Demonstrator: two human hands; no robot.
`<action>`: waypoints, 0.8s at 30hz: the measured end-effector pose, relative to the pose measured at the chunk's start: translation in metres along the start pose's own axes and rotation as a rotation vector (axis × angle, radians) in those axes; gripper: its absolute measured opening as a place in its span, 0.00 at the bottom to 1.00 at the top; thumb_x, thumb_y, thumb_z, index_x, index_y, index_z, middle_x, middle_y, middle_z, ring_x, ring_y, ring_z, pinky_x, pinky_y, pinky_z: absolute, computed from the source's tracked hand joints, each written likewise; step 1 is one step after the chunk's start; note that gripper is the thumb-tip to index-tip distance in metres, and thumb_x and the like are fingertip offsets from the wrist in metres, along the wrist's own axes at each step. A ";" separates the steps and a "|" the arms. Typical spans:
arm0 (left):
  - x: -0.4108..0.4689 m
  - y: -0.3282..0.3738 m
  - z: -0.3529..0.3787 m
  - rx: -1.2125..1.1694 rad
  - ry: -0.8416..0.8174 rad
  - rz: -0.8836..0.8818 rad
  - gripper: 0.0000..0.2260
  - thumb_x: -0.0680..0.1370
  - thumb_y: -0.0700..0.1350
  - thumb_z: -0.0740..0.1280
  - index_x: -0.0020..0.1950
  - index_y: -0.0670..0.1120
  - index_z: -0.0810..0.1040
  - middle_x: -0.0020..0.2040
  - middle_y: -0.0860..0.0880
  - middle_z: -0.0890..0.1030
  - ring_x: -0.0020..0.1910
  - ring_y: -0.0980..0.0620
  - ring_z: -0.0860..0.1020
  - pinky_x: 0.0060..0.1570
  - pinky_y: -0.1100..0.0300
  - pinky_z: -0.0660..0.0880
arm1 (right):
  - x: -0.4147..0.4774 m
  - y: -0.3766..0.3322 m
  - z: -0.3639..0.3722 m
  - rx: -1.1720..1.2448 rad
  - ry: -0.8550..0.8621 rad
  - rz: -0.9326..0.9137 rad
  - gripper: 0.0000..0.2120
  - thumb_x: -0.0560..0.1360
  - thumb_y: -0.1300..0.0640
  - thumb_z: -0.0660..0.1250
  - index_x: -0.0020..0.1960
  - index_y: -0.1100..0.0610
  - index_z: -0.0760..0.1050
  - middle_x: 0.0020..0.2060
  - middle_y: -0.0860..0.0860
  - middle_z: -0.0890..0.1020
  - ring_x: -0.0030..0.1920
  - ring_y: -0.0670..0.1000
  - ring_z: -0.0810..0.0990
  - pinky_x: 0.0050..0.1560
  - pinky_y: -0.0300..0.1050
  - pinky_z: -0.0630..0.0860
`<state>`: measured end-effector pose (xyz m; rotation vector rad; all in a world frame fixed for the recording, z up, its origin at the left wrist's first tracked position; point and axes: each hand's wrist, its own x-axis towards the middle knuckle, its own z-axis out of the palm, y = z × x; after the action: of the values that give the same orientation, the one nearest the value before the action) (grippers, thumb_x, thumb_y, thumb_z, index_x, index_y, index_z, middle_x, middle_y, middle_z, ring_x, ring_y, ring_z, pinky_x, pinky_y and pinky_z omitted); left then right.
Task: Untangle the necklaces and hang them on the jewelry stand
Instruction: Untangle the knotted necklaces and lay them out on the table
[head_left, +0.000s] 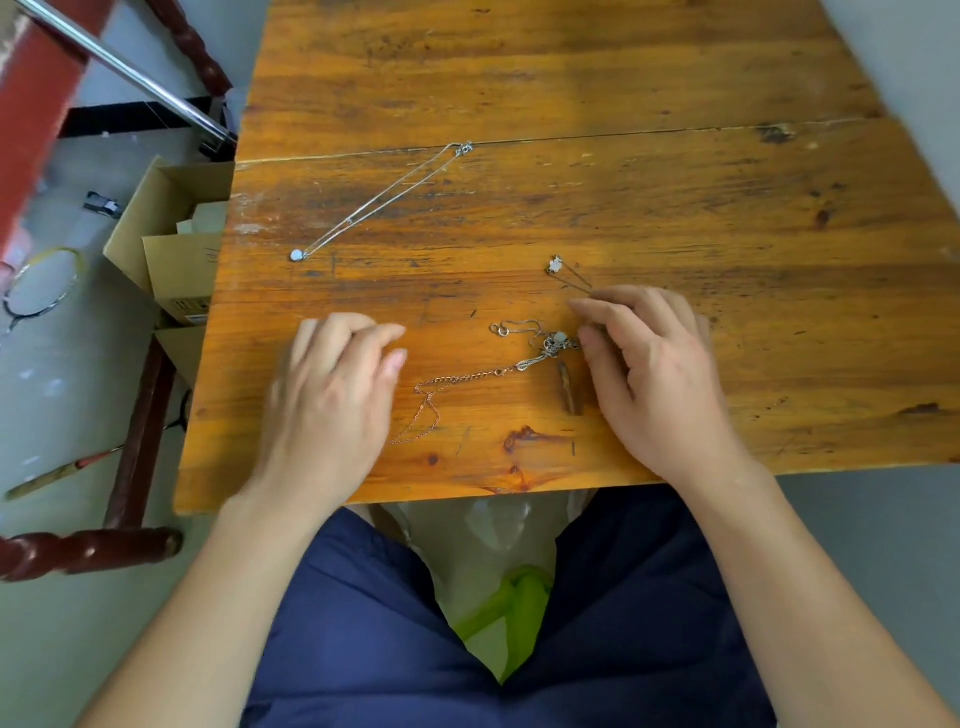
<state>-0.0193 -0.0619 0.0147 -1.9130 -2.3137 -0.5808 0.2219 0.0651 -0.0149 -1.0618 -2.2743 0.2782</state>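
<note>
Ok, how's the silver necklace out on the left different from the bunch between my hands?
The silver necklace lies drawn out in one long narrow loop; the tangled bunch is knotted up. The silver necklace is one colour; the tangled bunch trails a rose-coloured chain. The silver necklace sits clear of both hands; the right hand is at the tangled bunch. Both lie on the table.

Single head cam, wide-angle, pitched forward and down, sitting close over the tabletop. Near edge crosses low in frame, lap below it at 6 o'clock. Floor at 9 o'clock; far end runs out at 12.
</note>
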 end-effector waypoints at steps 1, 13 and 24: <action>0.001 0.013 0.003 -0.053 0.017 0.005 0.15 0.83 0.47 0.60 0.62 0.40 0.79 0.55 0.43 0.78 0.54 0.45 0.73 0.50 0.51 0.72 | 0.001 -0.004 -0.001 0.030 -0.014 -0.034 0.11 0.81 0.56 0.65 0.62 0.54 0.81 0.59 0.52 0.80 0.61 0.57 0.76 0.59 0.55 0.71; 0.004 0.066 0.038 -0.280 0.025 -0.040 0.07 0.77 0.47 0.71 0.50 0.46 0.85 0.46 0.49 0.78 0.47 0.47 0.74 0.45 0.48 0.74 | 0.004 -0.002 0.000 0.073 -0.161 -0.030 0.10 0.81 0.48 0.64 0.53 0.53 0.81 0.48 0.48 0.79 0.52 0.53 0.75 0.52 0.51 0.69; 0.013 0.071 0.016 -0.914 -0.078 -0.322 0.04 0.83 0.38 0.60 0.51 0.41 0.74 0.45 0.48 0.80 0.47 0.56 0.79 0.51 0.62 0.74 | 0.011 -0.007 -0.013 0.540 -0.205 0.180 0.07 0.84 0.55 0.60 0.52 0.55 0.75 0.44 0.42 0.79 0.43 0.48 0.77 0.47 0.50 0.74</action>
<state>0.0490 -0.0346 0.0206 -1.8055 -2.6754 -1.8910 0.2199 0.0681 0.0031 -0.9747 -2.0874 1.0504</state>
